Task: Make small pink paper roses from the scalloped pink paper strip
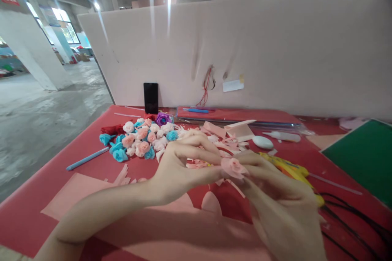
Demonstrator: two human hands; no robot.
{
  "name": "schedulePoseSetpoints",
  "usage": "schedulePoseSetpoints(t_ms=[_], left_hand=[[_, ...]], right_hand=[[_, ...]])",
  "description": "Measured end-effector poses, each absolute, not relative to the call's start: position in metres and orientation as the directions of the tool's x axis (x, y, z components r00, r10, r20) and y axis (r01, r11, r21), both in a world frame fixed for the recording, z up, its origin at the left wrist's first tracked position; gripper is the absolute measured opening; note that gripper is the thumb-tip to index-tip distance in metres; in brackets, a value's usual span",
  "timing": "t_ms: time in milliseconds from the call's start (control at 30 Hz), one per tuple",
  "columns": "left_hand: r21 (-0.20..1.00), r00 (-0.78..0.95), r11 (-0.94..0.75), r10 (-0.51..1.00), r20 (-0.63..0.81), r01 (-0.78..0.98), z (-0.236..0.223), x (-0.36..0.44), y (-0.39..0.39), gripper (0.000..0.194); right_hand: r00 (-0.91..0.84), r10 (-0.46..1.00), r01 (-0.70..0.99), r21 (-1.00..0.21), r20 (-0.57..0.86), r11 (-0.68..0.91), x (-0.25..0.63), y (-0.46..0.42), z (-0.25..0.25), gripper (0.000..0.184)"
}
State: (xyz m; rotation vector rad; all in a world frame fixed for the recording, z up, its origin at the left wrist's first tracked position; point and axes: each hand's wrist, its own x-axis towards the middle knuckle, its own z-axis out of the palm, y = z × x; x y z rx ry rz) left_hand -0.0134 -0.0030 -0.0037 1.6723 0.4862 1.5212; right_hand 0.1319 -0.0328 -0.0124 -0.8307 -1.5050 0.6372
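Observation:
A small pink paper rose (234, 168) is held up between my two hands over the red table. My left hand (180, 163) pinches its left edge with thumb and fingertips. From the other side, my right hand (281, 195) grips the rose between thumb and fingers. Beneath my hands lie pink paper sheets (183, 232) and a rounded petal piece (211, 204). Cut pink scraps (235, 142) are scattered just behind my fingers. Left of them sits a pile of finished-looking pink, white and blue roses (142, 149), with a purple rose (163, 119) at its back.
A yellow glue gun (288, 169) with black cables lies at right, near a green board (364, 159). Behind are a white oval object (262, 142) and a small bottle (284, 136). A phone (151, 98) leans against the white partition (260, 49). A blue pen (87, 159) lies left.

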Motion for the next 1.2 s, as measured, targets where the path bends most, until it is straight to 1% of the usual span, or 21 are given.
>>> schedulePoseSetpoints(t_ms=[167,300,533,833,967,1200], left_hand=[[0.783,0.199,-0.57,0.761,0.618,-0.251,-0.002,-0.013,-0.004,0.006],[0.766,0.2,-0.586,0.744,0.638,-0.265,-0.002,-0.013,-0.004,0.005],[0.763,0.195,-0.61,0.738,0.646,-0.216,-0.001,-0.014,-0.006,0.005],[0.743,0.226,-0.638,0.708,0.67,-0.204,-0.001,-0.014,-0.005,0.007],[0.742,0.265,-0.658,0.699,0.664,-0.127,0.002,-0.015,-0.006,0.012],[0.724,0.331,-0.688,0.673,0.661,-0.048,0.006,-0.017,-0.007,0.012]], right_hand=[[-0.016,0.818,0.113,-0.811,0.576,0.573,0.133,-0.031,-0.01,0.015],[-0.021,0.799,0.141,-0.789,0.601,0.597,0.133,-0.032,-0.007,0.018],[-0.021,0.811,0.082,-0.807,0.585,0.584,0.133,-0.033,-0.009,0.018],[-0.037,0.774,0.126,-0.765,0.633,0.632,0.131,-0.034,-0.006,0.015],[-0.027,0.769,0.143,-0.759,0.639,0.635,0.132,-0.036,-0.006,0.013],[-0.068,0.732,0.21,-0.708,0.677,0.674,0.133,-0.034,0.001,0.013]])
